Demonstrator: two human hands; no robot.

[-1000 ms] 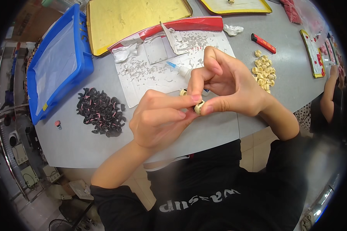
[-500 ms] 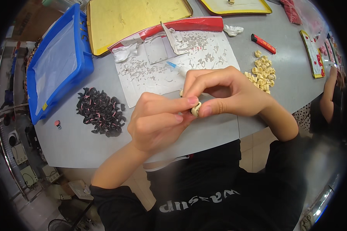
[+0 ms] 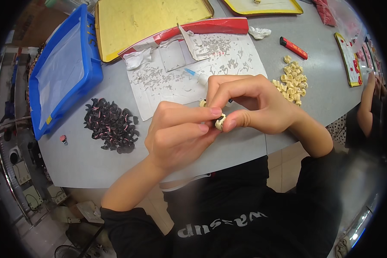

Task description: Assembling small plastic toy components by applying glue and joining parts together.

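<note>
Above the near part of the table, my left hand (image 3: 178,135) and my right hand (image 3: 262,105) meet at the fingertips. Between them is a small cream-coloured piece (image 3: 219,124) with a dark part at its top; both hands pinch it, and fingers cover much of it. Just beyond the fingers another cream piece (image 3: 202,103) shows in part. A white bottle with a blue tip (image 3: 193,74) lies on the paper past my right hand, which partly hides it.
Left of my hands lies a heap of black curved pieces with pink streaks (image 3: 111,125); at the right, a pile of cream pieces (image 3: 293,81) and a red lighter (image 3: 293,48). Grey bits cover a white sheet (image 3: 137,101). A blue tray (image 3: 88,60) and yellow tray (image 3: 150,21) stand farther off.
Both hands have shifted very slightly to the right with the cream piece pinched between them. The other cream piece beyond the fingers shows a little more.
</note>
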